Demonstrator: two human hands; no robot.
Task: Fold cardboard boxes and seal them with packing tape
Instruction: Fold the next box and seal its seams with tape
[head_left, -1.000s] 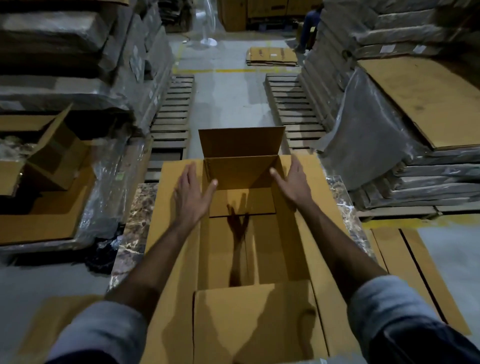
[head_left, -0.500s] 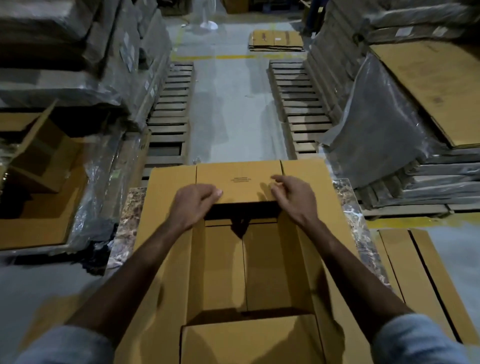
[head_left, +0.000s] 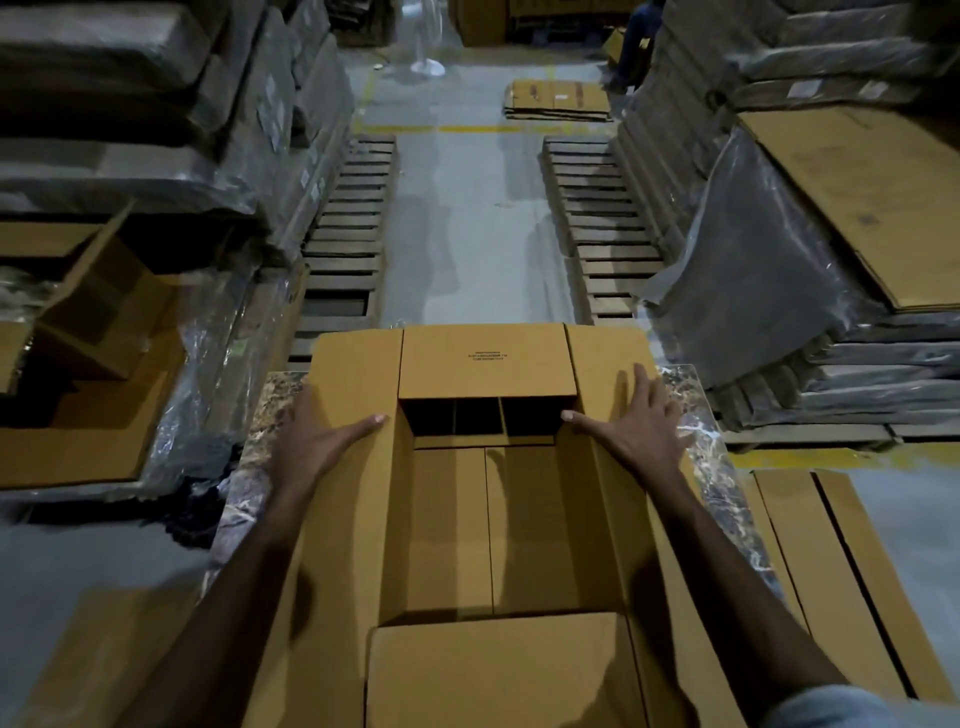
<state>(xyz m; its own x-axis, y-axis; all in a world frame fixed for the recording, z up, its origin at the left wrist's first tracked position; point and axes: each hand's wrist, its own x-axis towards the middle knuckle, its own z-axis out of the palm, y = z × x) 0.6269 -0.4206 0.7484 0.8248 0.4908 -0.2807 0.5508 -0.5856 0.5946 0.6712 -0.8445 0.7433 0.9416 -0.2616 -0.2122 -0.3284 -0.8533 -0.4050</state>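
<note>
A brown cardboard box (head_left: 488, 525) stands open-topped on a marble-patterned table (head_left: 691, 415) in front of me. Its far end flap (head_left: 485, 358), with small black print, is folded down flat over the opening. The near end flap (head_left: 498, 670) also lies inward. The two long side flaps are spread outward. My left hand (head_left: 319, 436) lies flat on the left side flap, fingers apart, thumb at the opening's edge. My right hand (head_left: 631, 423) lies flat on the right side flap in the same way. No tape is in view.
Wooden pallets (head_left: 343, 244) line both sides of a grey floor aisle. Wrapped stacks of flat cardboard (head_left: 841, 218) rise at right and left. An open box (head_left: 98, 317) sits at left. Flat cartons (head_left: 558, 101) lie far down the aisle. Cardboard sheets (head_left: 831, 566) lie at right.
The far end flap went from upright to folded flat over the opening. My hands then left it and moved outward onto the two side flaps, fingers spread.
</note>
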